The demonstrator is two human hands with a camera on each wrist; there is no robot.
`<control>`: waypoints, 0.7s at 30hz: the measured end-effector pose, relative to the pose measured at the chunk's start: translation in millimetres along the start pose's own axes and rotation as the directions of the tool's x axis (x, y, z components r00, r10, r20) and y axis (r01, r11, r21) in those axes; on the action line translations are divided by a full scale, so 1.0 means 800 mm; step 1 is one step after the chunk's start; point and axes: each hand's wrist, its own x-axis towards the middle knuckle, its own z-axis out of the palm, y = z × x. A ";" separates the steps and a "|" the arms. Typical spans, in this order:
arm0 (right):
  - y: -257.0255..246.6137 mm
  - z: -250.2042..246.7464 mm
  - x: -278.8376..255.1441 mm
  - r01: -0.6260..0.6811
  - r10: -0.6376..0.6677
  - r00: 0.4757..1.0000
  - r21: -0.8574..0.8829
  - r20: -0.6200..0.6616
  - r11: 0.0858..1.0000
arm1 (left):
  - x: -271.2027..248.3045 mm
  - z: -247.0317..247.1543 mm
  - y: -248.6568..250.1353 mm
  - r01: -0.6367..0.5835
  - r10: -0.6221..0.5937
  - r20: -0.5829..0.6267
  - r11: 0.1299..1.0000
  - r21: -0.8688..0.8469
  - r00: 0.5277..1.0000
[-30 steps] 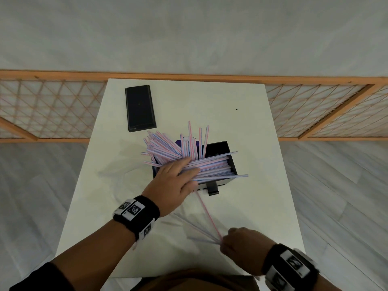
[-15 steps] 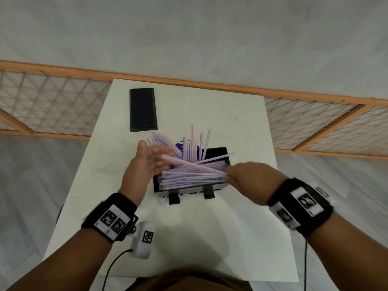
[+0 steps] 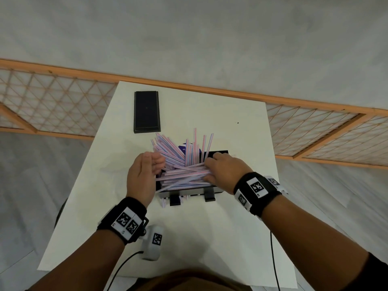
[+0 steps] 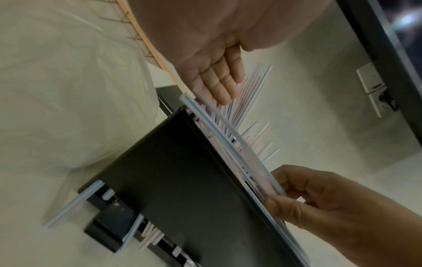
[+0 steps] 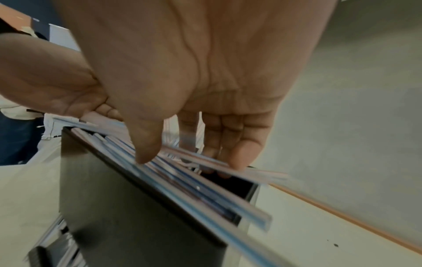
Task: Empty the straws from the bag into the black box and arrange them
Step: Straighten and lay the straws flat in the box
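The black box (image 3: 189, 191) stands mid-table, heaped with pink-and-blue striped straws (image 3: 182, 175); most lie lengthwise, several stick up at the back (image 3: 195, 143). My left hand (image 3: 155, 164) stands at the box's left end, its straight fingers (image 4: 217, 86) flat against the straw ends. My right hand (image 3: 210, 169) lies over the right end and pinches a bunch of straws (image 4: 262, 173) between thumb and fingers (image 5: 239, 155). A few straws (image 3: 163, 201) poke out under the box front. Something purple (image 3: 183, 149) shows behind the straws; whether it is the bag I cannot tell.
A flat black lid (image 3: 147, 111) lies at the table's back left. The white table (image 3: 241, 238) ends close on both sides and at the front. A wooden lattice rail (image 3: 52, 106) runs behind it. A white wrist device (image 3: 152, 242) with a cable hangs near my left wrist.
My right hand came up from the table's front edge to the right end of the box and took hold of straws. My left hand lifted off the pile and turned flat against the left ends.
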 end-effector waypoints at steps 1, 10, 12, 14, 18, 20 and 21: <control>0.000 0.003 -0.003 0.003 -0.004 1.000 -0.020 -0.031 1.000 | -0.002 -0.001 0.002 0.004 -0.004 0.007 1.000 -0.008 1.000; -0.010 0.034 -0.010 -0.018 0.031 0.983 0.068 -0.184 0.997 | -0.037 0.000 -0.006 -0.358 0.255 0.327 0.881 0.308 0.910; -0.016 0.038 -0.008 -0.010 0.034 0.976 0.110 -0.216 0.994 | -0.038 0.004 -0.010 -0.408 0.284 0.362 0.851 0.331 0.888; -0.019 0.040 -0.004 0.019 0.011 0.971 0.119 -0.241 0.993 | -0.039 0.008 -0.008 -0.448 0.313 0.391 0.832 0.327 0.866; -0.010 0.027 -0.013 0.008 0.075 0.936 0.232 -0.345 0.973 | -0.039 0.007 0.004 -0.550 0.434 0.362 0.765 0.337 0.825; 0.000 0.022 -0.027 -0.052 0.213 0.876 0.353 -0.434 0.934 | -0.039 0.001 0.005 -0.528 0.475 0.232 0.761 0.377 0.849; 0.005 0.019 -0.033 -0.093 0.307 0.838 0.436 -0.451 0.895 | -0.039 -0.002 0.004 -0.469 0.452 0.143 0.784 0.406 0.880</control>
